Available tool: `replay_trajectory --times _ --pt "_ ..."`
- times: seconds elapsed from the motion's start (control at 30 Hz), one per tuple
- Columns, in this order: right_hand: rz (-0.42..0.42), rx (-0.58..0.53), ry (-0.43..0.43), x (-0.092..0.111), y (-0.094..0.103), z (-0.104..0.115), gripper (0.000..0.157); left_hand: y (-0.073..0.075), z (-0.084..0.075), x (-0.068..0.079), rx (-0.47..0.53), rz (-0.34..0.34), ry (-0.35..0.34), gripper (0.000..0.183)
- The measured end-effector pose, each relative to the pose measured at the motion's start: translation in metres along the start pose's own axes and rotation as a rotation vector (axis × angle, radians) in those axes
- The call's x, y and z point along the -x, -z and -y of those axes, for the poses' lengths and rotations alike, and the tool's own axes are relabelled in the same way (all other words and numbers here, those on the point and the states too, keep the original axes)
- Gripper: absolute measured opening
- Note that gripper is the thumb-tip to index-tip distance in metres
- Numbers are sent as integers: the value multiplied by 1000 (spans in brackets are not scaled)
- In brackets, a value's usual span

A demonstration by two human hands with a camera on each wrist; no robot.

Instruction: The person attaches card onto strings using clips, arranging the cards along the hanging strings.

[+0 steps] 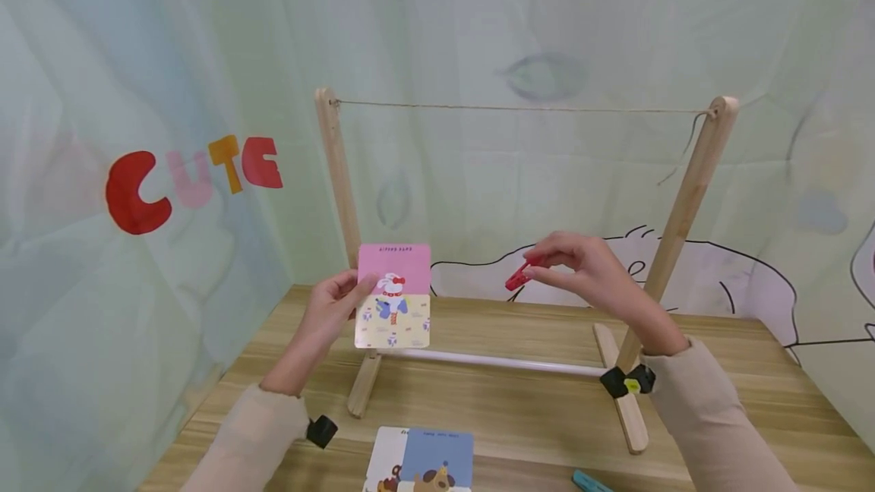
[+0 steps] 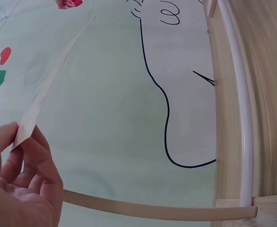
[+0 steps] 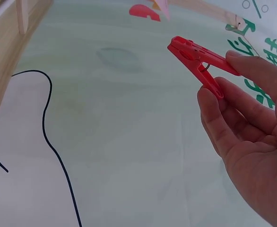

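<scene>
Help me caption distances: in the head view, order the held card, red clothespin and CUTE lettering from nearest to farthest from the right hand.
1. Red clothespin: held in the right hand.
2. Held card: in the left hand.
3. CUTE lettering: far left, on the backdrop.

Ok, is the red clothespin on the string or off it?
Off: the right hand pinches the red clothespin clear of the string, which shows above it in the head view.
</scene>
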State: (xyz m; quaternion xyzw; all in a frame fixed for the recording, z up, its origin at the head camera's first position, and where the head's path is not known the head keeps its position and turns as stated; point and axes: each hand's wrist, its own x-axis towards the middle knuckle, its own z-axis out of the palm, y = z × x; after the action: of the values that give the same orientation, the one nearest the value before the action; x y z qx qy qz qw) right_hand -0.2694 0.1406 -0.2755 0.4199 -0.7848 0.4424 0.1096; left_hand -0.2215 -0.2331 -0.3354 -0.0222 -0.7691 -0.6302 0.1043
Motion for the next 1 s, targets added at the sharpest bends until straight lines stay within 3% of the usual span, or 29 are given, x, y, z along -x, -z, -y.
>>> replay_trajectory --times 0.27,0.73,1.0 --pt "8 -20 1 -7 1 1 20 2 -2 -4 -24 6 -39 45" --pt "23 -33 -50 -18 4 4 22 3 -7 -9 23 20 -72 45" --pt "19 -35 -13 -24 5 6 21 3 -12 -11 15 5 -70 46"
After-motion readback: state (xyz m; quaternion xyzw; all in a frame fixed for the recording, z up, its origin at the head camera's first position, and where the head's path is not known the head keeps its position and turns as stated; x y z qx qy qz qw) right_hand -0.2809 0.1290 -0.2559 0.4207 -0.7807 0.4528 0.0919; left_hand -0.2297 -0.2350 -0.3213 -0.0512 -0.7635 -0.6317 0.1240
